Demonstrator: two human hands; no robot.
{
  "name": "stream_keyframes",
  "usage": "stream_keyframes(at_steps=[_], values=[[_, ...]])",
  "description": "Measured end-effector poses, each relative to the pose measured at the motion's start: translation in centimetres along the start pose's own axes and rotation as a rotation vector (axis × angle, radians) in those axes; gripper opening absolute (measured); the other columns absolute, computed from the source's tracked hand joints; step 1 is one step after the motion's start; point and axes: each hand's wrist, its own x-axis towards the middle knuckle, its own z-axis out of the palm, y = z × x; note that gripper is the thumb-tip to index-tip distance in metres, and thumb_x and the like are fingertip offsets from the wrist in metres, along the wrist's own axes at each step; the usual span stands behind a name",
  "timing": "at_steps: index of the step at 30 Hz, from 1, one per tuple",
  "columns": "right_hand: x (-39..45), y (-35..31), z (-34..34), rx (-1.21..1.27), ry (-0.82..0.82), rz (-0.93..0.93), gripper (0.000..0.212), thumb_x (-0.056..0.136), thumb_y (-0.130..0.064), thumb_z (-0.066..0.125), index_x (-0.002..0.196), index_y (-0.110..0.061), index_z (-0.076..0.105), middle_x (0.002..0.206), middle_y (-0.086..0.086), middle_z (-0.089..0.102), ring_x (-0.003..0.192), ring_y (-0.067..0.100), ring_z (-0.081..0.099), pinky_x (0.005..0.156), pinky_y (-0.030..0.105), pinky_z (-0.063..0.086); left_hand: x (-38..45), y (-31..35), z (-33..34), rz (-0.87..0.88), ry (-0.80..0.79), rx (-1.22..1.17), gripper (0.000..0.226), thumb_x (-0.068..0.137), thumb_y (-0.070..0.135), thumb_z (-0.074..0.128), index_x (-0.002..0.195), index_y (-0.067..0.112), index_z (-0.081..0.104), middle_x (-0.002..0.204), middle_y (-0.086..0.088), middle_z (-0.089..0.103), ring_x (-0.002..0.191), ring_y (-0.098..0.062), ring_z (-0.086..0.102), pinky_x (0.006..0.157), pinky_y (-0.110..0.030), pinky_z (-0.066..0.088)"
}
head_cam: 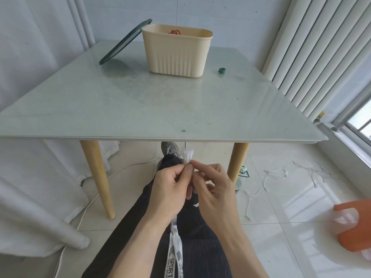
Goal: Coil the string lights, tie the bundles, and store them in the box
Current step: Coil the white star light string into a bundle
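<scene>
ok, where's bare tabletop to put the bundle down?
The whole near half of the table, from the front edge up to the box, is bare. Also the left side, below the leaning lid. Tighter on the right, between the box and the small green roll.

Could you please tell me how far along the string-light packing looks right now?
Partly done: something red already lies in the open box, whose lid leans against it. In hand: both the left hand and right hand pinch a small whitish bundle below the table edge. Left: finishing it, boxing it, and gathering the string on the floor.
</scene>
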Motion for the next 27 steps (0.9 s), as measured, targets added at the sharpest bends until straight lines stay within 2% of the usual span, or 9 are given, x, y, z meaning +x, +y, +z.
stream_keyframes(at_steps=[4,8,10,13,16,19,22,25,27], values=[[-0.2,0.7,-0.4,-0.089,-0.145,-0.012,0.031,0.101,-0.027,0.057,0.129,-0.038,0.064,0.105,-0.004,0.051,0.087,0.020,0.067,0.078,0.027,0.054,0.1,-0.4,-0.1,-0.103,0.010,-0.159,0.040,0.102,0.031,0.054,0.071,0.008,0.065,0.060,-0.009,0.045,0.061,-0.019,0.043,0.060,-0.033,0.039],[-0.2,0.5,-1.4,-0.082,-0.244,-0.023,0.047,0.097,-0.034,0.063,0.141,-0.042,0.051,0.107,-0.004,0.052,0.079,0.017,0.063,0.073,0.021,0.052,0.2,-0.1,-0.3,-0.117,0.020,-0.189,0.036,0.102,0.028,0.051,0.073,0.020,0.070,0.059,0.001,0.048,0.059,-0.016,0.045,0.061,-0.033,0.043],[0.0,0.5,-2.1,-0.088,-0.180,-0.030,0.042,0.090,-0.031,0.072,0.130,-0.039,0.058,0.093,-0.010,0.057,0.069,0.012,0.059,0.066,0.017,0.048,0.4,0.1,-0.5,-0.091,0.063,-0.211,0.034,0.104,0.023,0.048,0.077,0.020,0.070,0.065,-0.001,0.056,0.062,-0.016,0.050,0.063,-0.027,0.045],[0.7,1.0,-3.1,-0.426,-0.102,-0.070,0.005,0.082,-0.032,0.078,0.080,-0.034,0.074,0.066,-0.014,0.062,0.071,0.003,0.059,0.067,0.011,0.040,1.0,0.0,-0.8,-0.124,0.098,-0.398,0.032,0.104,0.021,0.043,0.079,0.015,0.063,0.095,-0.011,0.070,0.090,-0.028,0.070,0.082,-0.036,0.054],[0.9,1.5,-3.8,-0.587,-0.171,-0.068,0.022,0.081,-0.040,0.076,0.064,-0.031,0.067,0.073,-0.013,0.061,0.089,-0.001,0.054,0.074,0.008,0.032,1.1,0.4,-1.1,-0.145,0.039,-0.647,0.029,0.105,0.019,0.035,0.083,0.008,0.051,0.090,-0.016,0.072,0.095,-0.037,0.071,0.092,-0.044,0.055],[0.7,1.8,-4.4,-0.469,-0.250,-0.021,0.021,0.086,-0.030,0.073,0.068,-0.026,0.062,0.092,-0.012,0.064,0.090,0.000,0.057,0.073,0.003,0.035,1.1,0.9,-1.2,-0.098,0.058,-0.724,0.029,0.105,0.018,0.034,0.084,0.009,0.051,0.066,-0.007,0.061,0.066,-0.027,0.066,0.079,-0.041,0.058],[0.7,2.4,-5.2,-0.285,-0.334,0.080,0.014,0.091,-0.025,0.070,0.080,-0.018,0.065,0.068,-0.012,0.062,0.061,0.007,0.055,0.062,0.012,0.041,1.4,1.6,-1.5,-0.054,0.097,-0.777,0.030,0.106,0.018,0.032,0.083,0.010,0.049,0.059,-0.001,0.044,0.051,-0.018,0.049,0.063,-0.036,0.057],[0.8,3.6,-6.3,-0.209,-0.289,0.124,0.009,0.090,-0.037,0.071,0.090,-0.028,0.068,0.062,0.001,0.056,0.057,0.014,0.054,0.061,0.035,0.046,1.9,1.9,-2.2,-0.045,0.149,-0.832,0.032,0.107,0.017,0.030,0.081,0.012,0.048,0.056,0.002,0.038,0.046,-0.013,0.037,0.053,-0.028,0.051],[0.8,4.3,-7.2,-0.272,-0.255,0.133,0.015,0.088,-0.042,0.072,0.083,-0.028,0.070,0.063,0.004,0.060,0.058,0.014,0.055,0.061,0.037,0.046,2.1,1.8,-2.9,-0.053,0.175,-0.844,0.033,0.108,0.018,0.031,0.081,0.014,0.049,0.056,0.003,0.037,0.045,-0.011,0.032,0.047,-0.023,0.041]])
